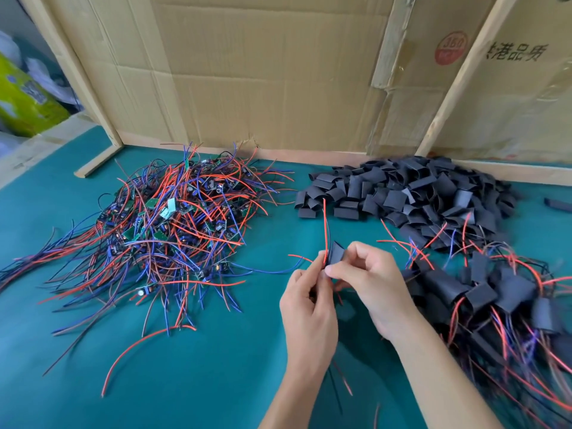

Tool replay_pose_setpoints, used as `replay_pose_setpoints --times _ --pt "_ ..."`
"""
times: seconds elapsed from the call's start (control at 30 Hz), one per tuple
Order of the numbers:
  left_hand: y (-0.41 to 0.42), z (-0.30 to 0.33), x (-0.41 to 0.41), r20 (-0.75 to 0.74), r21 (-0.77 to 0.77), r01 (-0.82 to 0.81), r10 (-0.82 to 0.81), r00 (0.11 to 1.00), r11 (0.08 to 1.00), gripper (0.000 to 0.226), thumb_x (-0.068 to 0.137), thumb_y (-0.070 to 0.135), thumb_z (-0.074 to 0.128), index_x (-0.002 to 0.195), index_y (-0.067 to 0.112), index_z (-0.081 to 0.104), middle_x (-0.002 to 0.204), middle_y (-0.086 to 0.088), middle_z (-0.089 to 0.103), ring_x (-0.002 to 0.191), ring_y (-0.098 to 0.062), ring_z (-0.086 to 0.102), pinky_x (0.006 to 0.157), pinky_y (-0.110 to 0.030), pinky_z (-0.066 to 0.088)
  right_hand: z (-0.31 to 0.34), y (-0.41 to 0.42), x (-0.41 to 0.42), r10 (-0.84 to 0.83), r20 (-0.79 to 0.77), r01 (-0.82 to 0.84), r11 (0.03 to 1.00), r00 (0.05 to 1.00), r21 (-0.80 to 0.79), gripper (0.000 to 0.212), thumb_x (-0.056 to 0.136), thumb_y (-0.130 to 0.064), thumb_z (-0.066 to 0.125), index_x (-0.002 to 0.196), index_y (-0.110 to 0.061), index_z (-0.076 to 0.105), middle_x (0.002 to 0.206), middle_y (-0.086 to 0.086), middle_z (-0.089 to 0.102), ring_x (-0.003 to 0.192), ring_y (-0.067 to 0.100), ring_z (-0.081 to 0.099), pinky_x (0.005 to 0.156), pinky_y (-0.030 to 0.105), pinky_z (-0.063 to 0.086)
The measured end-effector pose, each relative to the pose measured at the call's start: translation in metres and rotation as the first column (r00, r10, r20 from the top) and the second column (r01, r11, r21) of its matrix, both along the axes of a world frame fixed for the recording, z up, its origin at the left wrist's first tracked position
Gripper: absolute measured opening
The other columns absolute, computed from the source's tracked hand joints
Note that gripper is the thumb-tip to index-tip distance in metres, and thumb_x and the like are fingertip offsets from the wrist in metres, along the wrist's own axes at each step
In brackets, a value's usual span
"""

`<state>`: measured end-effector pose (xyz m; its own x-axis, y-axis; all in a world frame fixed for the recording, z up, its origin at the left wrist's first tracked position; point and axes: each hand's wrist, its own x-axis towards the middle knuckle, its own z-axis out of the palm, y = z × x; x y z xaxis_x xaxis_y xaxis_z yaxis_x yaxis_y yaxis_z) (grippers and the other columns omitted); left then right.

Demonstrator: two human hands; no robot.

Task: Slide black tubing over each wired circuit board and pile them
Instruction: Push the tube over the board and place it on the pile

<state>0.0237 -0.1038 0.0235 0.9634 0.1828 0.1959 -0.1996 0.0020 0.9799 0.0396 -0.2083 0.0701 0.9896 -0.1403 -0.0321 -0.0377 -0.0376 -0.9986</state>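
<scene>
Just below the middle of the frame, two bare hands are meeting over a teal table top. The left hand is pinching a wired board with its fingers curled around it, though the board itself is hidden behind the fingers; its red wire is sticking straight up and another red and blue pair is trailing off to the left. The right hand is gripping a short black sleeve between thumb and curled fingers, holding it right against the wires at the left hand's fingertips. How far the sleeve is sitting over the board cannot be told.

Across the left and centre of the frame a big tangle of bare boards with red, blue and brown wires is lying on the table. At the upper right a heap of loose sleeves is resting against a wooden strip that is running along the foot of a cardboard wall. At the lower right, just beside the right forearm, a pile of sleeved boards is spreading towards the frame edge, somewhat blurred. One stray black piece is lying apart at the far right edge. At the upper left a yellow-green bag is sitting beyond the table
</scene>
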Motion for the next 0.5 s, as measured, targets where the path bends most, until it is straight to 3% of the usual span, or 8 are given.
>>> replay_pose_setpoints --times 0.07,0.13,0.23,0.3,0.37,0.5 --pt "0.0 0.0 -0.001 -0.001 -0.03 0.006 -0.006 1.0 1.0 0.032 0.103 0.006 0.057 0.123 0.024 0.075 0.094 0.005 0.072 0.088 -0.006 0.066 0.078 -0.014 0.047 0.001 -0.008 -0.001 0.028 0.023 -0.029 1.0 0.999 0.01 0.02 0.069 -0.017 0.081 0.061 -0.019 0.062 0.074 0.017 0.068 0.072 0.026 0.064 0.075 0.041 0.054" --pt "0.0 0.002 -0.001 -0.008 -0.047 0.028 -0.028 1.0 0.999 0.032 0.103 0.006 0.055 0.12 0.024 0.075 0.103 0.013 0.076 0.097 -0.006 0.069 0.083 -0.014 0.048 0.002 -0.017 -0.004 0.057 0.054 -0.057 0.998 0.997 0.0 0.019 0.069 -0.02 0.086 0.071 -0.017 0.068 0.08 0.015 0.073 0.076 0.022 0.067 0.077 0.033 0.057" --pt "0.0 0.002 -0.001 -0.006 -0.03 0.038 -0.038 0.999 0.999 0.029 0.104 0.014 0.053 0.107 0.032 0.075 0.084 0.016 0.069 0.075 -0.006 0.059 0.07 -0.021 0.046 0.006 -0.023 -0.005 0.005 0.064 -0.008 0.999 0.998 0.048 0.037 0.066 -0.02 0.093 0.092 -0.01 0.069 0.085 0.008 0.077 0.077 0.016 0.071 0.07 0.025 0.056" --pt "0.0 0.002 -0.001 -0.008 -0.024 0.036 -0.037 0.999 0.999 0.029 0.106 0.014 0.052 0.1 0.034 0.072 0.07 0.013 0.057 0.064 -0.008 0.045 0.059 -0.022 0.038 0.007 -0.026 -0.002 -0.125 0.074 0.113 0.982 0.989 0.15 0.05 0.069 -0.015 0.095 0.111 -0.015 0.067 0.086 0.01 0.078 0.078 0.016 0.074 0.067 0.025 0.057" --pt "-0.001 0.002 -0.002 -0.001 -0.035 0.047 -0.047 0.999 0.998 0.03 0.106 0.008 0.052 0.096 0.028 0.071 0.067 0.013 0.057 0.061 -0.005 0.042 0.057 -0.018 0.036 0.01 -0.032 0.001 -0.269 0.104 0.239 0.942 0.957 0.234 0.05 0.079 -0.009 0.086 0.124 -0.018 0.067 0.083 0.007 0.078 0.077 0.015 0.074 0.066 0.024 0.057" --pt "-0.001 0.003 -0.003 -0.009 -0.064 0.061 -0.061 0.998 0.996 0.032 0.106 0.005 0.05 0.094 0.027 0.07 0.065 0.013 0.056 0.063 -0.002 0.05 0.058 -0.014 0.038 0.01 -0.039 0.004 -0.469 0.085 0.424 0.851 0.879 0.309 0.021 0.088 -0.016 0.081 0.107 -0.007 0.074 0.082 0.002 0.078 0.075 0.015 0.072 0.065 0.023 0.057"
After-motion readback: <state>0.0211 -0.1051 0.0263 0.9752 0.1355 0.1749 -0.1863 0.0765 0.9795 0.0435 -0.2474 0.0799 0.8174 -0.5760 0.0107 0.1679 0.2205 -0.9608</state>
